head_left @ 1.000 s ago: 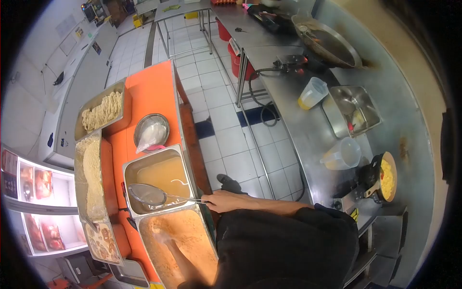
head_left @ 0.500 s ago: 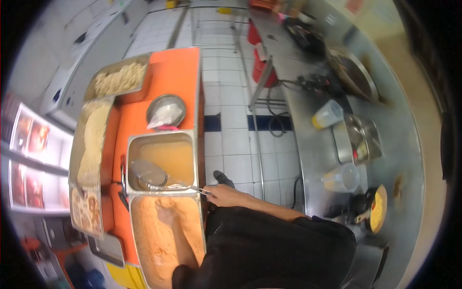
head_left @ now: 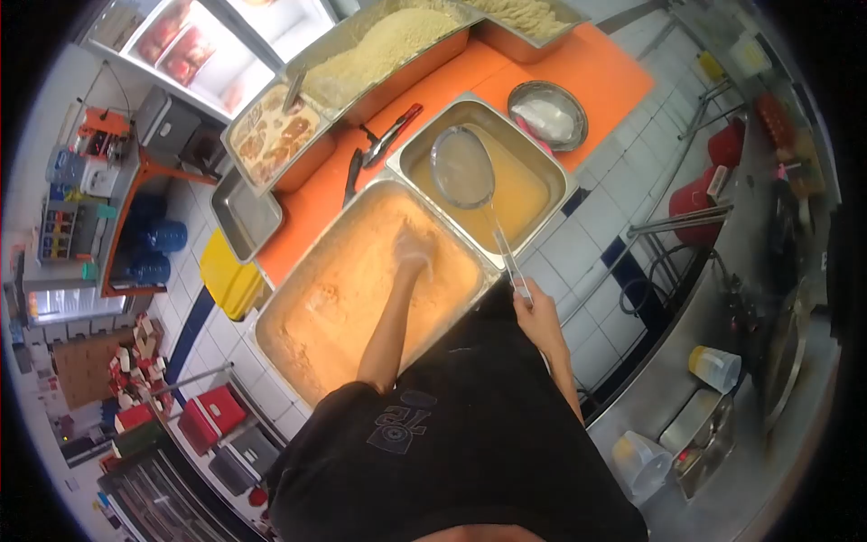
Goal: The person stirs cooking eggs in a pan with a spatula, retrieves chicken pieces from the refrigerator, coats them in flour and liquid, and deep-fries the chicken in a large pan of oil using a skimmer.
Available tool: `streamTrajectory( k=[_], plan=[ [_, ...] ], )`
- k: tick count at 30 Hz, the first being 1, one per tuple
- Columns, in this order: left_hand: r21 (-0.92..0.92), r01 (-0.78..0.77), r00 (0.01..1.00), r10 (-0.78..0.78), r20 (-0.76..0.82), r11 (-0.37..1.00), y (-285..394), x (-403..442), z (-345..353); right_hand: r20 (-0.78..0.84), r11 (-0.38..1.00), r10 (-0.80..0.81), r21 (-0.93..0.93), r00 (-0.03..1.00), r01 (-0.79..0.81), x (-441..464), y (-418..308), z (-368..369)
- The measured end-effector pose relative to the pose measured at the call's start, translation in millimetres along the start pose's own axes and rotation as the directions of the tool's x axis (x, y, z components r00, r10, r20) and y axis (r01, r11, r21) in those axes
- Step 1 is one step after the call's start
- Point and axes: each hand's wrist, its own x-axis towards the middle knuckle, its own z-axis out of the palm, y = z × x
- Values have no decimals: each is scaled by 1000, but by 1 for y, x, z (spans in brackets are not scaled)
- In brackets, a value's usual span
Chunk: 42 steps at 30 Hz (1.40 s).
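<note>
1. Left hand: down in the orange-tinted powder, whitish with coating. Fingers blurred and partly buried; cannot tell if they are curled or spread, or whether they hold anything.
2. Powder lies in a deep steel pan, heaped unevenly, small clumps toward the near left side. Left forearm slants in across the pan's near edge.
3. Right hand: fingers closed round the handle end of a wire strainer.
4. Strainer's round mesh head is over the neighbouring liquid pan, handle crossing that pan's near corner. Cannot tell if the mesh touches the cloudy, tan liquid.
5. The two pans stand side by side on an orange tabletop, rims close together.
6. Beyond the liquid pan, just beside it: a round metal bowl holding a white bag.
7. Behind the powder pan: red-and-black tongs lying on the orange surface.
8. Farther back: a tray of pieces in pale batter, next to a long tray of mounded, pale yellow crumbs.
</note>
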Motion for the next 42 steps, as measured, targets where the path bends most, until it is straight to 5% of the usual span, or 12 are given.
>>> streamTrajectory(
  k=[1, 8, 10, 14, 16, 19, 23, 26, 32, 38, 40, 42],
  plan=[
    [-86, 88, 958, -61, 280, 992, 7, -4, -14, 12, 1000, 1, -6, 1000, -1, 0, 1, -1],
    [-166, -461, 877, 476, 66, 872, -33, -63, -46, -24, 1000, 11, 21, 1000, -10, 5, 3, -4],
    [459, -693, 566, 814, -132, 556, -46, -66, -5, -19, 1000, 17, 21, 1000, -16, 7, 2, -3],
    [372, -633, 675, 719, -165, 679, -51, -21, 29, -9, 1000, 9, 12, 1000, -9, 8, 2, -3],
    [172, -380, 924, 380, 34, 909, -23, -6, 2, -5, 1000, -19, 23, 1000, 19, 10, 0, -5],
    [-26, -131, 991, 130, -30, 991, -30, 26, 15, -27, 1000, -28, -9, 999, 28, 9, -3, -10],
    [29, -174, 980, 170, 104, 984, -46, 9, -10, -13, 1000, 4, 19, 1000, -4, 1, -3, -12],
    [-191, -215, 966, 181, -183, 958, -1, -61, -47, -28, 999, 19, 34, 999, -18, -5, -2, -13],
    [394, -344, 851, 460, -253, 852, 9, -72, 12, -31, 999, 35, 20, 999, -34, -6, -6, -12],
    [-36, -219, 971, 214, -104, 975, -40, 23, -8, -8, 1000, -8, 8, 1000, 8, -2, -6, -6],
    [-319, 114, 963, -26, 267, 941, -40, 42, -34, -16, 1000, -25, 16, 1000, 25, 2, -9, -7],
    [-275, -20, 991, 54, 118, 961, -50, 18, -44, 10, 999, -43, 4, 999, 43, -1, -11, -9]
  ],
)
